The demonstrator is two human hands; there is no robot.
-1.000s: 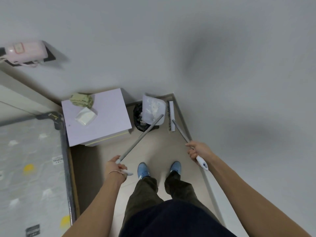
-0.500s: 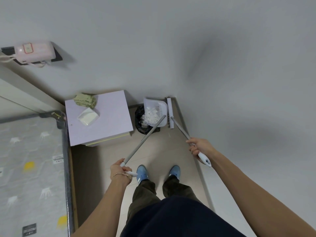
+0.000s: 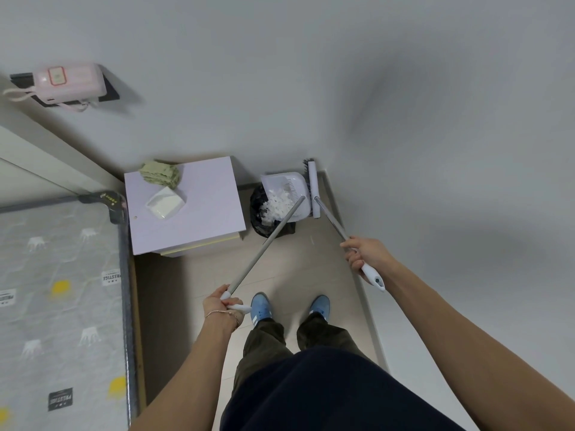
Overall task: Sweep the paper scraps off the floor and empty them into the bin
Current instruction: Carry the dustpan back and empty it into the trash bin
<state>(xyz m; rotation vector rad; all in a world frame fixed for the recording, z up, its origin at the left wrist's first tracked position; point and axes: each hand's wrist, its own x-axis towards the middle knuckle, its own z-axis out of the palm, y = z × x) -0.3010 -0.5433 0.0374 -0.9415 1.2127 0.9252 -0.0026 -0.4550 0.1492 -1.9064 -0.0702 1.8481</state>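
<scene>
Head view, dustpan (image 3: 289, 188) covering bin (image 3: 259, 213), paper scraps (image 3: 278, 204) seemingly inside

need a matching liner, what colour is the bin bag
Black, in the head view: the bin bag.

- Dustpan (image 3: 287, 188): pale plastic, smooth, faintly glossy, on a matt grey metal-looking pole
- Paper scraps (image 3: 277, 203): white, crumpled, matt
- Bin (image 3: 259, 213): lined with black, shiny, wrinkled plastic film
- Broom (image 3: 312, 188): white smooth plastic head, dark bristles, glossy white plastic grip at the pole's end
- Floor (image 3: 292, 259): beige tile, smooth, low sheen
- Nightstand (image 3: 186, 206): lilac laminate top, smooth and matt
- Mattress (image 3: 56, 290): grey quilted cloth
</scene>
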